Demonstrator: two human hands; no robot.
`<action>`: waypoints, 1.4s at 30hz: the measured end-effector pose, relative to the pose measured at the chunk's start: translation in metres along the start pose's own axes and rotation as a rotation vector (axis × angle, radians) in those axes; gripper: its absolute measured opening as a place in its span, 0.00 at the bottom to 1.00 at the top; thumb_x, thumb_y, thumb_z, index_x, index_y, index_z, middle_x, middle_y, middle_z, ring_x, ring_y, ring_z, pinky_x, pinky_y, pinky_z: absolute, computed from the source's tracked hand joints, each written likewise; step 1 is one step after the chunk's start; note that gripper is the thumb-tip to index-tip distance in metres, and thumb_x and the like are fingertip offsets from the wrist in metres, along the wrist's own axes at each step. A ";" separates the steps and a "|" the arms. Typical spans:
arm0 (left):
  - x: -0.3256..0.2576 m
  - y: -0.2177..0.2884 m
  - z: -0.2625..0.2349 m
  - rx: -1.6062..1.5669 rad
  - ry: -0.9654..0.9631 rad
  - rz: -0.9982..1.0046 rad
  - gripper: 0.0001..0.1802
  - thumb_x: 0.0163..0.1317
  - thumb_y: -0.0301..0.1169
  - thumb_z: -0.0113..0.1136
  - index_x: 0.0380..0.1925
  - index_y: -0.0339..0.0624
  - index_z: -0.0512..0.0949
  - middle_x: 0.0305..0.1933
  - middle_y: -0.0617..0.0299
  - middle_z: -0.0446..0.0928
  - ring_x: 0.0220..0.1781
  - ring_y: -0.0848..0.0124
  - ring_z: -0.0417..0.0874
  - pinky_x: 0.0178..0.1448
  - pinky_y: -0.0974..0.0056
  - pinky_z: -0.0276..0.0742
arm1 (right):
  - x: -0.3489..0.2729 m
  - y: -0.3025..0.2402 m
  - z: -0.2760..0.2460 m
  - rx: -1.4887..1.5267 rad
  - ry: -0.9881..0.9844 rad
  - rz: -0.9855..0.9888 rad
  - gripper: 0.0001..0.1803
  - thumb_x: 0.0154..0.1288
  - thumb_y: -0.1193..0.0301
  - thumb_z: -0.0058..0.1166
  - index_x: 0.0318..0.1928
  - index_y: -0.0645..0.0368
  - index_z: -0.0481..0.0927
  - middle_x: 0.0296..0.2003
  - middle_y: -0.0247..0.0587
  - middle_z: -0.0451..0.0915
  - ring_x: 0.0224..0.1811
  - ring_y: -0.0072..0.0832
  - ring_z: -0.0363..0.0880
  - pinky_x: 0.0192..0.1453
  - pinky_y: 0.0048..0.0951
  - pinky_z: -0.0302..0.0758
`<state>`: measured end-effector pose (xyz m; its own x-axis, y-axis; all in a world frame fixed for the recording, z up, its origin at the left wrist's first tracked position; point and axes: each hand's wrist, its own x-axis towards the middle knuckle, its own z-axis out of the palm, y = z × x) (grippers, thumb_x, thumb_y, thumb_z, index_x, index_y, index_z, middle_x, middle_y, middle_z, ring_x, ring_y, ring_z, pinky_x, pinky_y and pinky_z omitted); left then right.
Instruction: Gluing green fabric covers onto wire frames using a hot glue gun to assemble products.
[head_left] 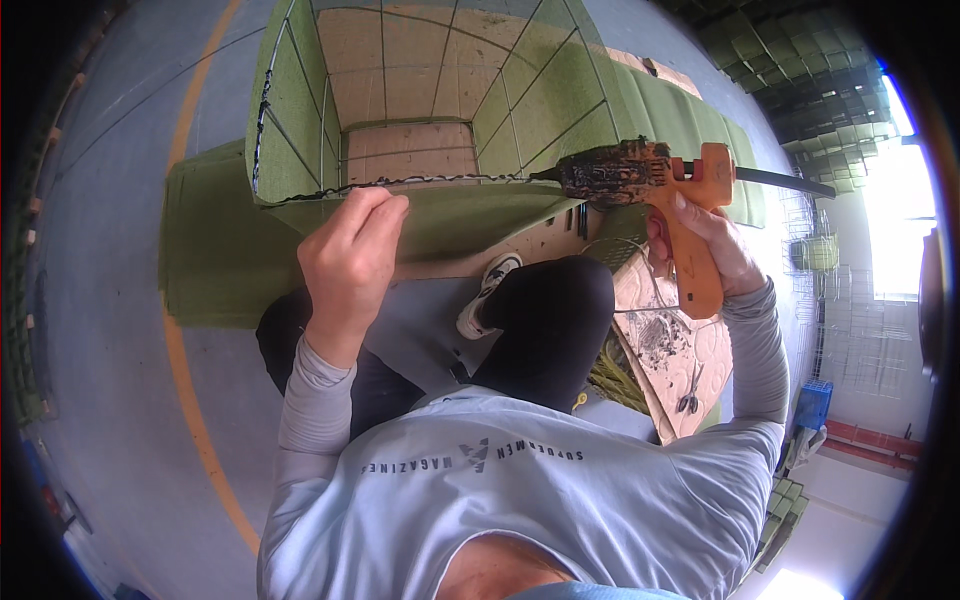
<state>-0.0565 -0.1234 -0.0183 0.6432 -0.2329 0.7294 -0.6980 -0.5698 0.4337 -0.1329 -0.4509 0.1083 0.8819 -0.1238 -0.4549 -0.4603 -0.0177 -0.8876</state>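
In my right hand [715, 240] is an orange hot glue gun [700, 250], its barrel smeared black. A black glue stick [785, 181] pokes out of its back, and its nozzle meets the near edge of a wire-framed box lined with green felt [490, 215]. A wavy bead of black glue [440, 180] runs along that edge and up the left side. My left hand [350, 260] is closed at the same edge, left of the nozzle, pinching the felt there; its fingertips are partly hidden.
Cardboard [400, 60] shows inside and beneath the box. By my right knee lies a glue-spotted cardboard sheet [660, 340] with scissors [689, 392]. Green felt pieces [800, 70] are stacked far right, near wire grids [850, 330]. A yellow line [190, 400] crosses the grey floor.
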 end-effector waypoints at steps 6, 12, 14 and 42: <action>0.001 0.002 -0.001 -0.005 -0.001 0.003 0.10 0.48 0.17 0.71 0.32 0.36 0.83 0.34 0.61 0.80 0.32 0.66 0.85 0.35 0.65 0.80 | 0.003 0.006 -0.001 -0.017 -0.047 -0.007 0.26 0.68 0.52 0.59 0.48 0.64 0.72 0.31 0.43 0.77 0.26 0.30 0.78 0.28 0.33 0.77; 0.000 0.000 0.000 -0.010 -0.006 -0.002 0.10 0.48 0.17 0.71 0.32 0.37 0.83 0.34 0.62 0.80 0.32 0.66 0.84 0.35 0.65 0.80 | 0.002 0.008 -0.004 -0.026 -0.055 -0.006 0.26 0.68 0.52 0.59 0.48 0.64 0.72 0.32 0.44 0.77 0.27 0.30 0.78 0.28 0.32 0.77; 0.000 -0.001 0.001 -0.006 -0.008 -0.002 0.10 0.48 0.17 0.71 0.32 0.37 0.83 0.34 0.62 0.80 0.32 0.66 0.84 0.35 0.65 0.80 | 0.001 0.010 -0.005 -0.013 -0.030 -0.008 0.26 0.68 0.52 0.59 0.49 0.64 0.72 0.32 0.44 0.77 0.27 0.30 0.78 0.27 0.32 0.77; -0.003 0.006 0.012 0.009 -0.041 0.049 0.12 0.49 0.17 0.71 0.35 0.37 0.84 0.38 0.61 0.82 0.34 0.66 0.86 0.35 0.66 0.81 | -0.017 0.023 -0.027 -0.012 0.111 -0.023 0.26 0.70 0.52 0.55 0.51 0.64 0.69 0.31 0.42 0.73 0.26 0.27 0.75 0.28 0.30 0.75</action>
<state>-0.0588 -0.1356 -0.0250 0.6207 -0.2923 0.7275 -0.7262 -0.5641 0.3930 -0.1608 -0.4761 0.0975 0.8759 -0.2328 -0.4226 -0.4414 -0.0333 -0.8967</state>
